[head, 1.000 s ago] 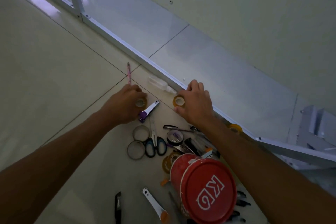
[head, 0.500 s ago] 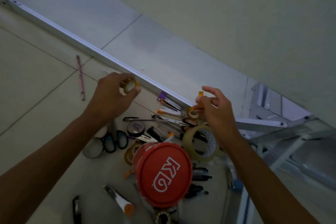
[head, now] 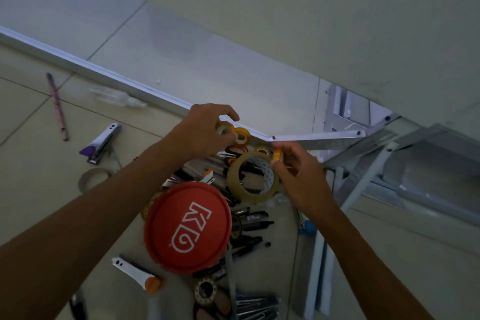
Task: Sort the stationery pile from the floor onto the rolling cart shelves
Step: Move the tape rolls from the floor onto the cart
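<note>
small tape rolls point(head: 235, 132), gripped by left hand point(head: 205, 132), now nearer right hand's point(head: 296, 171) wide roll point(head: 253, 176).

Two bare forearms entered from the near edge, one from the near left, one from the near right. Neither carried a sleeve, watch, bracelet or glove within view. The left hand point(head: 205, 132) and right hand point(head: 298, 171) were likewise uncovered, with no rings discernible on the fingers. Both arms appeared slender and tapered toward the wrists. Dim lighting obscured finer surface detail.
</note>
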